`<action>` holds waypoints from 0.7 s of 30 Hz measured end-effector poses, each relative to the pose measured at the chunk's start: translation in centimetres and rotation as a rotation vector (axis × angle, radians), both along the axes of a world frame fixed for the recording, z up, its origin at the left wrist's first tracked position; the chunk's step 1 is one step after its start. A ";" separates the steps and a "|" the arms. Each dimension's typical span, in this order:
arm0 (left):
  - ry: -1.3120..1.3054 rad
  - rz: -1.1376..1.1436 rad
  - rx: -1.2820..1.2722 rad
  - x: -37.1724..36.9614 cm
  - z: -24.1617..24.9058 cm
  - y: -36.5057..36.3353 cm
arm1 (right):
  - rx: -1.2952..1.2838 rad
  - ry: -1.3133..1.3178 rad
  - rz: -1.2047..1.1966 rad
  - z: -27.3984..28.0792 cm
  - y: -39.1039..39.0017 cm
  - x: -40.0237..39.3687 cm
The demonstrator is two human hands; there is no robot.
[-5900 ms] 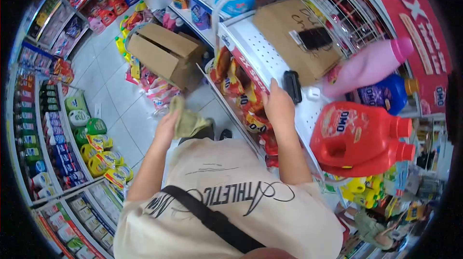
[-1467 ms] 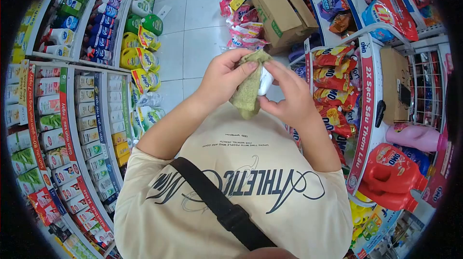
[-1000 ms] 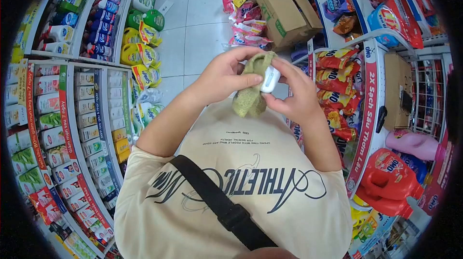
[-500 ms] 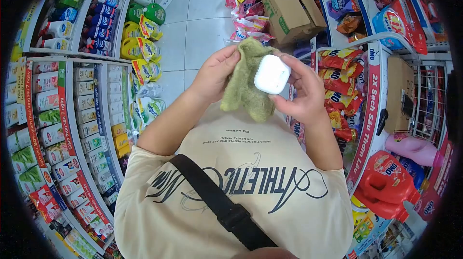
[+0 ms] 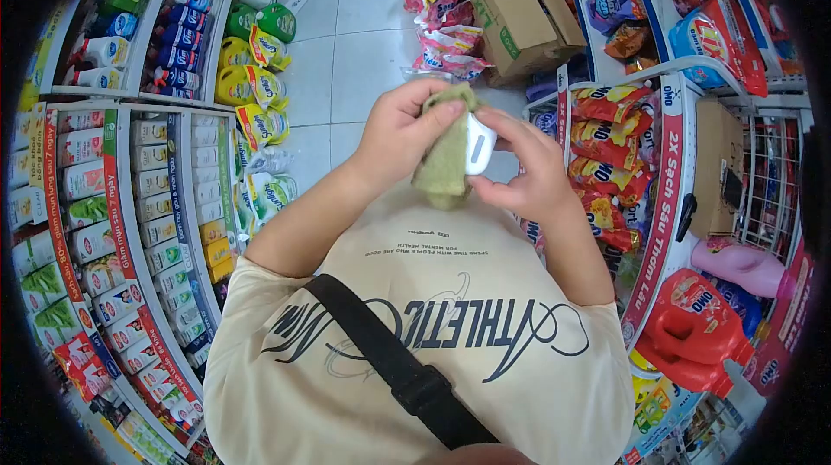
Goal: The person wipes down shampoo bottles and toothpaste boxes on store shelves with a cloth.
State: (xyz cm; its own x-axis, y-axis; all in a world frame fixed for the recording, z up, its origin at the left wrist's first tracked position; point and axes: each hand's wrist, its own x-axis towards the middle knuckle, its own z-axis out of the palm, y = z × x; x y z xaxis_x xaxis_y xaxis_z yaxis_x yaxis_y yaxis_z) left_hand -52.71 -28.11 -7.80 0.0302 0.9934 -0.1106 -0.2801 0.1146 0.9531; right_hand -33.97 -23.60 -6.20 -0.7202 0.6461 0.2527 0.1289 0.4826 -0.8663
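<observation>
My left hand (image 5: 414,126) is closed on a fuzzy olive-green cloth (image 5: 443,166), thumb on top, and presses its folds against the side of a white earbud case (image 5: 479,145). The case is small with rounded corners, and a grey oblong hinge mark shows on the side facing up. My right hand (image 5: 524,162) pinches the case by its edges between thumb and fingers. Both hands meet in front of my chest, over the cream printed shirt (image 5: 433,266). The cloth hides the left part of the case.
Shelves of bottles and cartons (image 5: 104,249) line the left. Yellow detergent pouches (image 5: 262,126) stand along the floor's edge. Ahead are pink packets (image 5: 448,37) and a large cardboard box (image 5: 519,11) on the tiled floor (image 5: 363,24). At right, a rack holds red detergent bags (image 5: 602,141) and a red jug (image 5: 692,327).
The case has turned from its broad white face to the side with the hinge mark. My left hand has brought the cloth round against it, and the cloth is now bunched more tightly.
</observation>
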 end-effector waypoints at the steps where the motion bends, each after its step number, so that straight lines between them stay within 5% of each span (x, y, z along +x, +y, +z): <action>1: -0.060 0.029 -0.038 0.0 -0.1 0.1 | -0.184 0.132 0.010 -0.4 -0.1 0.0; 3: -0.197 0.069 -0.084 0.0 -0.1 0.2 | -0.549 0.398 0.027 -1.7 -0.2 0.2; 6: -0.348 0.080 -0.093 0.2 -0.1 0.2 | -0.741 0.604 0.047 -3.1 0.5 1.7; 15: -0.332 0.078 -0.086 0.3 -1.6 0.5 | -1.149 0.958 0.193 -4.2 0.8 4.9; 21: -0.308 0.084 -0.116 1.0 -2.1 1.0 | -1.235 1.105 0.012 -4.3 0.6 6.2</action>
